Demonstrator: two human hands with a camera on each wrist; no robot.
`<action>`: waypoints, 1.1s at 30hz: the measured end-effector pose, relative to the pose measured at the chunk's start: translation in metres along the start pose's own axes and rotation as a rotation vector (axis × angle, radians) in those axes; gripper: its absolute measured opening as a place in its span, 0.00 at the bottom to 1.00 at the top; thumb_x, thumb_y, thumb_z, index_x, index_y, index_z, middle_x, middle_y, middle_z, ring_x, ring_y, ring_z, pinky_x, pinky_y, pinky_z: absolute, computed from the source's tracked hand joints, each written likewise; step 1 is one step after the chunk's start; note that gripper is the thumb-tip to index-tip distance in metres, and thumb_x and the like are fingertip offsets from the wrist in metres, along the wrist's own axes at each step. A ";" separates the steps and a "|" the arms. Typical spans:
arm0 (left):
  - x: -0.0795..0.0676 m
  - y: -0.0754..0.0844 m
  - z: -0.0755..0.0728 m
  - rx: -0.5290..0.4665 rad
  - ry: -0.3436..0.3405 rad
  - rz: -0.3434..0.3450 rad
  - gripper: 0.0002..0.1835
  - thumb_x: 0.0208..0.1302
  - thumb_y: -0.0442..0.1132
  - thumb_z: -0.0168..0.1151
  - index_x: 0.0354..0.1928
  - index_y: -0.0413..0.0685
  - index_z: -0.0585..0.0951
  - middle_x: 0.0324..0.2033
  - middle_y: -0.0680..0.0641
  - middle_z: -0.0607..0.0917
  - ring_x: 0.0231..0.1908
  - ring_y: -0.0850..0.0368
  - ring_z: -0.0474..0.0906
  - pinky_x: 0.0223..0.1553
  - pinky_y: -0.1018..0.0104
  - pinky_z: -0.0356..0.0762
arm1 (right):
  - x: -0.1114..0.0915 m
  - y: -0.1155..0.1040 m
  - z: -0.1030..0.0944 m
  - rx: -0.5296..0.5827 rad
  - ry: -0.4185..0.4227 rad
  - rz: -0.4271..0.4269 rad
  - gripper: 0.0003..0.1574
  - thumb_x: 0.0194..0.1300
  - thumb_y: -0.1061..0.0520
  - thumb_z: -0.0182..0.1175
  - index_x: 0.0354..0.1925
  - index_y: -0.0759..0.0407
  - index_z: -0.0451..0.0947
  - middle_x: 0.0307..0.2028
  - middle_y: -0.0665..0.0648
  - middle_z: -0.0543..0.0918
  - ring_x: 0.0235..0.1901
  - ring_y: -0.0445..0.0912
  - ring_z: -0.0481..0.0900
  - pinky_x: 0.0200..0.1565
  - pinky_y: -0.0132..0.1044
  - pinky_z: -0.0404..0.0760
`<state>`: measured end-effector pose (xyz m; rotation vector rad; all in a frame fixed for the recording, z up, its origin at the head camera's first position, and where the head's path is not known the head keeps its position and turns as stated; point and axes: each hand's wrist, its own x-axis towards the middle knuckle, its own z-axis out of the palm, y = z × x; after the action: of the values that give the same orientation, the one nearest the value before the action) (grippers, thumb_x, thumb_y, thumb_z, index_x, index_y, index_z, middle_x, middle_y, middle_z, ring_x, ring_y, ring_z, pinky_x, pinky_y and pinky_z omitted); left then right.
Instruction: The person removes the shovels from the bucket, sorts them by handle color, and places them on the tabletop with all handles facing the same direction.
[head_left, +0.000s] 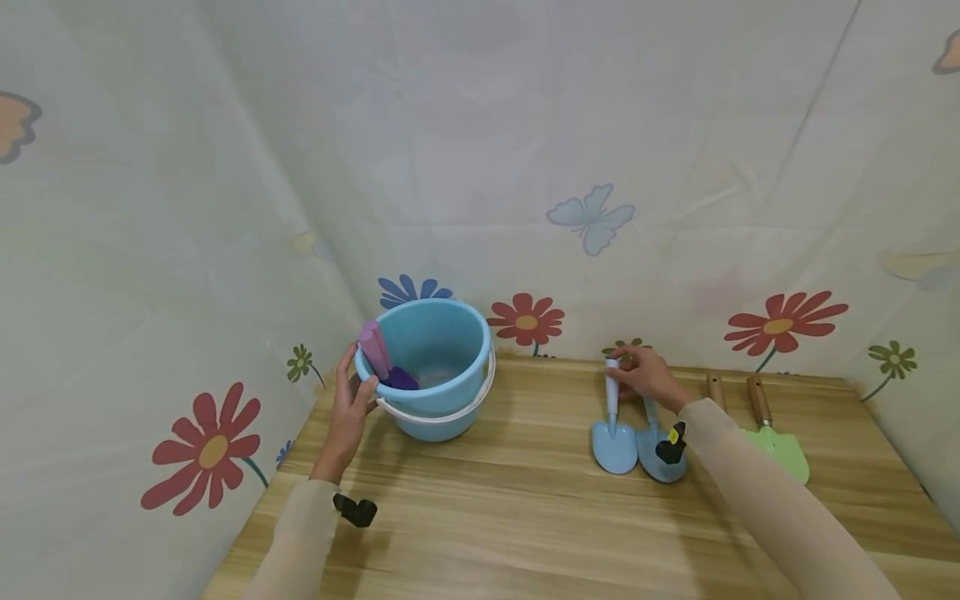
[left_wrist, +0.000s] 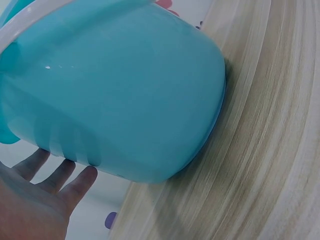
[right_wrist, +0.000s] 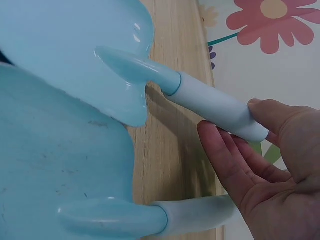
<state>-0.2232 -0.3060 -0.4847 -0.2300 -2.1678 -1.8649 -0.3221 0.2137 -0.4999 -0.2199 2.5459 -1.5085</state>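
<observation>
My left hand [head_left: 351,417] holds the left side of a light blue bucket [head_left: 438,429], with its thumb near the rim and fingertips [left_wrist: 80,185] against the outer wall. Inside the bucket lean pink-purple handles [head_left: 375,350] and a dark purple blade. My right hand [head_left: 647,377] pinches the pale handle end of a light blue hand shovel [head_left: 615,448] between thumb and fingers. The shovel's handle is raised over the wooden table [right_wrist: 165,170]. A second light blue shovel [right_wrist: 65,145] lies right beside it, partly under my right wrist in the head view.
To the right lies a green shovel [head_left: 789,454] with a wooden handle. Another wooden handle [head_left: 716,390] shows beside it, its lower part hidden by my right sleeve. The bucket's white handle [head_left: 480,400] hangs down its front. A flower-printed cloth [head_left: 465,167] borders the table's back and sides.
</observation>
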 end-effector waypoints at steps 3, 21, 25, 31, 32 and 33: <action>0.000 0.000 0.000 0.002 0.001 0.001 0.37 0.80 0.50 0.49 0.83 0.64 0.44 0.78 0.44 0.57 0.75 0.43 0.57 0.63 0.29 0.66 | 0.000 0.000 0.000 -0.021 0.003 0.002 0.26 0.73 0.61 0.63 0.64 0.68 0.72 0.49 0.75 0.82 0.32 0.55 0.89 0.36 0.47 0.88; 0.000 0.002 0.001 0.017 0.000 -0.005 0.35 0.81 0.48 0.48 0.81 0.72 0.46 0.79 0.46 0.56 0.75 0.44 0.56 0.63 0.30 0.66 | 0.003 -0.002 -0.002 -0.102 -0.021 -0.024 0.26 0.73 0.61 0.63 0.65 0.70 0.72 0.44 0.72 0.84 0.28 0.58 0.89 0.34 0.47 0.88; 0.000 0.002 0.001 0.021 -0.006 -0.003 0.35 0.81 0.48 0.48 0.81 0.73 0.46 0.79 0.47 0.55 0.76 0.43 0.56 0.63 0.30 0.67 | 0.004 0.000 -0.002 -0.089 -0.027 -0.011 0.26 0.74 0.60 0.62 0.65 0.69 0.71 0.43 0.71 0.85 0.28 0.58 0.89 0.34 0.47 0.88; 0.000 0.001 0.001 0.007 -0.006 0.007 0.35 0.81 0.48 0.48 0.82 0.71 0.46 0.78 0.45 0.56 0.75 0.43 0.57 0.62 0.29 0.67 | 0.004 0.003 -0.001 -0.050 -0.040 0.002 0.25 0.74 0.62 0.62 0.64 0.70 0.71 0.43 0.72 0.85 0.30 0.60 0.89 0.33 0.49 0.88; 0.000 0.001 0.000 0.006 -0.005 0.006 0.35 0.81 0.48 0.48 0.82 0.70 0.46 0.78 0.45 0.56 0.75 0.43 0.57 0.62 0.29 0.67 | 0.004 0.003 -0.001 -0.047 -0.043 0.005 0.25 0.74 0.62 0.62 0.65 0.70 0.71 0.44 0.72 0.84 0.31 0.60 0.89 0.33 0.49 0.88; 0.000 0.001 0.000 0.003 -0.004 0.006 0.35 0.81 0.48 0.48 0.82 0.70 0.46 0.78 0.45 0.56 0.75 0.43 0.57 0.62 0.29 0.66 | 0.004 0.002 -0.001 -0.045 -0.044 0.007 0.25 0.74 0.62 0.61 0.65 0.70 0.71 0.44 0.72 0.84 0.31 0.60 0.89 0.33 0.49 0.88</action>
<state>-0.2231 -0.3056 -0.4843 -0.2396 -2.1707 -1.8594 -0.3259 0.2145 -0.5017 -0.2475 2.5456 -1.4285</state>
